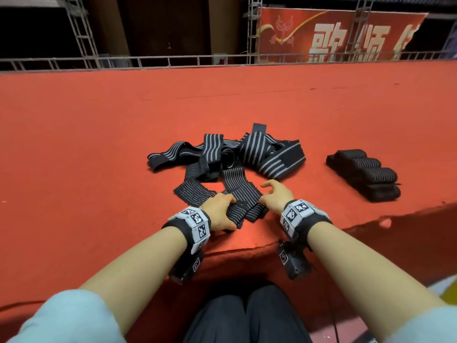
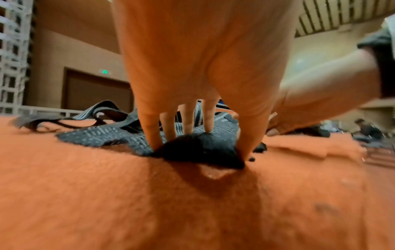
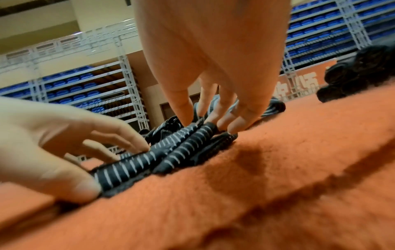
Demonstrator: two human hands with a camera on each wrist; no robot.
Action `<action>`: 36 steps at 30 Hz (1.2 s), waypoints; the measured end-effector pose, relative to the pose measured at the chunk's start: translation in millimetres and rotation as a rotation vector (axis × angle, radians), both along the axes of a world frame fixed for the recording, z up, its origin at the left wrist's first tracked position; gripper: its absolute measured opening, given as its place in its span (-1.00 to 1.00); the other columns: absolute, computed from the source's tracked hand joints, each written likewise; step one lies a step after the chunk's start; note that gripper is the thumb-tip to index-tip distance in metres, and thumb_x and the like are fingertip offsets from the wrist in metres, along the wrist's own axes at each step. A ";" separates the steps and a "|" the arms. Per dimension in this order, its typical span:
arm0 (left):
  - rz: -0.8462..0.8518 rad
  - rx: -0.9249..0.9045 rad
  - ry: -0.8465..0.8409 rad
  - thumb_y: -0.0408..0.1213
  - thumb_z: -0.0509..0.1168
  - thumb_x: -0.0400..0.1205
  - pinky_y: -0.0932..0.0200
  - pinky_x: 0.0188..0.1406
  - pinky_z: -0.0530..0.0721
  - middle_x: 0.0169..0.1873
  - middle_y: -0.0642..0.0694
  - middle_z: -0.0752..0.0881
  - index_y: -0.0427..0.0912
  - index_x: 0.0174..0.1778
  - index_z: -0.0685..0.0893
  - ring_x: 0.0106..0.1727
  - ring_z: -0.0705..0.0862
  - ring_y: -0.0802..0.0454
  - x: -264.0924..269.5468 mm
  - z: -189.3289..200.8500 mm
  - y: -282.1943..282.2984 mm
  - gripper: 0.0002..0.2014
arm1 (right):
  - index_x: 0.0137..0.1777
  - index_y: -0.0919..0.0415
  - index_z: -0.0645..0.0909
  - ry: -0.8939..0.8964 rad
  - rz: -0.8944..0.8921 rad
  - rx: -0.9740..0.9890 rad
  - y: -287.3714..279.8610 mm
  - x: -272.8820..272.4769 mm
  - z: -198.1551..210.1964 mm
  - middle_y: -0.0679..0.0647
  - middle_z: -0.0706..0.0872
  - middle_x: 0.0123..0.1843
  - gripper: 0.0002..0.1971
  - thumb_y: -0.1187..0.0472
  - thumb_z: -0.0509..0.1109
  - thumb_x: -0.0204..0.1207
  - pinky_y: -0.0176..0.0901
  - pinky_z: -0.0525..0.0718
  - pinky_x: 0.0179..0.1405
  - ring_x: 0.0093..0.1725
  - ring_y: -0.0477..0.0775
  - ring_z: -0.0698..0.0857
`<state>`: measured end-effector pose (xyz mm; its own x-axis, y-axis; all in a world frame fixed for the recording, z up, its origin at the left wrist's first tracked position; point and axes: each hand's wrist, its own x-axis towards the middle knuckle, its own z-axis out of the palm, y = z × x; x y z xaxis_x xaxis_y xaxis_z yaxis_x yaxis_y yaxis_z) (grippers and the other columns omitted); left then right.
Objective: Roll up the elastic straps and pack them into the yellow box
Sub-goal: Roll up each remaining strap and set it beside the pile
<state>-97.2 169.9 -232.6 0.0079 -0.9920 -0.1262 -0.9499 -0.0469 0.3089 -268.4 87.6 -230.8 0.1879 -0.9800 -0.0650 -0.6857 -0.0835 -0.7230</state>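
Both hands, left (image 1: 218,211) and right (image 1: 277,194), have curled fingers (image 3: 237,123) gripping the strap (image 1: 243,206) roll; finished rolls (image 1: 366,177) sit off right.

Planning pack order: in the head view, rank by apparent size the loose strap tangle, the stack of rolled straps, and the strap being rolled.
1. Loose strap tangle, widest by far.
2. Stack of rolled straps.
3. Strap being rolled, though both hands hide parts of it and it lies nearer the camera, so places two and three are unsure.
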 end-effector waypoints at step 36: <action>0.156 -0.125 0.634 -0.31 0.33 0.65 0.14 -0.23 0.68 -0.27 -0.15 0.68 -0.20 -0.17 0.68 -0.24 0.63 0.01 -11.3 30.2 -11.1 -0.90 | -0.02 0.36 0.74 -0.572 -0.465 -0.194 -40.6 -71.1 32.3 0.10 0.61 -0.37 -0.78 0.22 0.32 0.56 -0.05 0.54 -0.12 -0.34 0.08 0.58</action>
<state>-108.5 158.8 -202.4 0.1152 -0.9926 -0.0377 -0.5677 -0.0969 0.8175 -339.5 47.0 -198.5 -0.2949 -0.9503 0.0997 -0.2043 -0.0392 -0.9781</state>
